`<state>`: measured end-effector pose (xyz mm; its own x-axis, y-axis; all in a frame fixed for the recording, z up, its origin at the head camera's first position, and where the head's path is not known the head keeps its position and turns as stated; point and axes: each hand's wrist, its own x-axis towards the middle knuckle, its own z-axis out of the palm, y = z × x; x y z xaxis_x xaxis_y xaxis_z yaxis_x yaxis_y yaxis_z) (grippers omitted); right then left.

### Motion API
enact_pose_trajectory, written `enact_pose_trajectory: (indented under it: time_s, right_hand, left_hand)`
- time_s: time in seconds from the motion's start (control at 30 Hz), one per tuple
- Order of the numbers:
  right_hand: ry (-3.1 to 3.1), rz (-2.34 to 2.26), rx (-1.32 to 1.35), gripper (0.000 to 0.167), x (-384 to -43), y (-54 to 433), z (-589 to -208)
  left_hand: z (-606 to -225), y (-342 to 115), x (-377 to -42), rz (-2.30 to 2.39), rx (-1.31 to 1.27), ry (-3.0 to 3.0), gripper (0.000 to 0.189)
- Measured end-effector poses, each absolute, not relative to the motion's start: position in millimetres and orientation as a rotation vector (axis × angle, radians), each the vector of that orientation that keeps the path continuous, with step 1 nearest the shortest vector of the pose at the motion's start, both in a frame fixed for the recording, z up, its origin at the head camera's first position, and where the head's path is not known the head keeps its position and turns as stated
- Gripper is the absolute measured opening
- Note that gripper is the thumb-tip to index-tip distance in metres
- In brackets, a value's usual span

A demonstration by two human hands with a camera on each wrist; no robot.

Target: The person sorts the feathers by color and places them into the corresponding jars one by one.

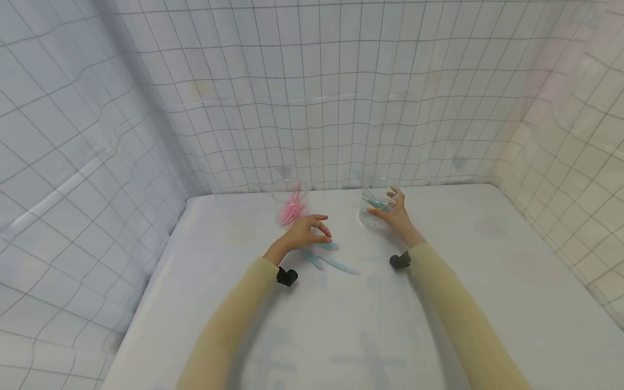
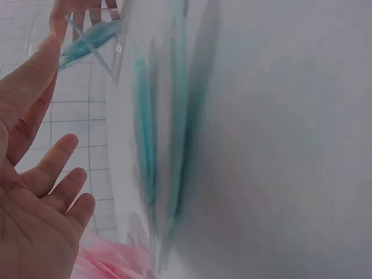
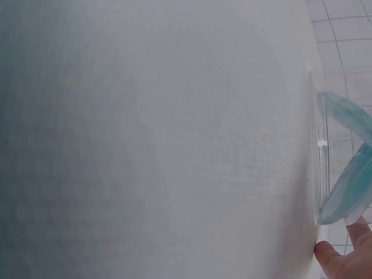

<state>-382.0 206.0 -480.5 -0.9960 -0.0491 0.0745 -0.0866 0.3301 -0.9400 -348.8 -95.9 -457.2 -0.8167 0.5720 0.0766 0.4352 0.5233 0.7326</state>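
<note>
Around the right side of a clear container (image 1: 369, 219), my right hand (image 1: 397, 216) curls its thumb and fingers. Inside it lean several blue plastic cutlery pieces (image 3: 347, 189). My left hand (image 1: 303, 233) hovers above more pale blue cutlery, thumb and index finger bent towards each other, with nothing seen between them. Below lie a slim knife-like piece (image 1: 343, 266), a shorter one (image 1: 313, 259) and another (image 1: 327, 246) partly hidden by the hand. Close to the left thumb (image 2: 32, 78), the container's blue piece (image 2: 96, 42) shows in the left wrist view.
A second clear container (image 1: 274, 196) with pink cutlery (image 1: 291, 210) stands behind my left hand. The white table (image 1: 341, 330) is bordered by a white grid-patterned curtain (image 1: 273, 97) at the back and sides. A black wrist camera (image 1: 287, 277) sits on each forearm.
</note>
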Motion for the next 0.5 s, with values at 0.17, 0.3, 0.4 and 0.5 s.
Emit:
enact_pose_trajectory:
  time_s: [0.17,0.3,0.4,0.5]
  right_hand:
    - [-2.53,1.775,0.128,0.102,-383.0,206.3,-479.0]
    - [-2.518,1.768,0.118,0.101,-384.4,206.8,-478.9]
    - [-2.516,1.78,0.11,0.1,-383.9,206.0,-478.7]
    - [-2.519,1.799,0.117,0.099,-381.6,204.4,-478.1]
  left_hand:
    - [-467.1,-106.2,-337.4,1.118,0.907,2.573,0.01]
    - [-472.6,-108.6,-335.0,1.041,0.963,2.619,0.008]
    - [-475.1,-108.2,-334.5,0.981,0.984,2.649,0.008]
    - [-476.7,-107.9,-332.9,0.919,0.974,2.661,0.009]
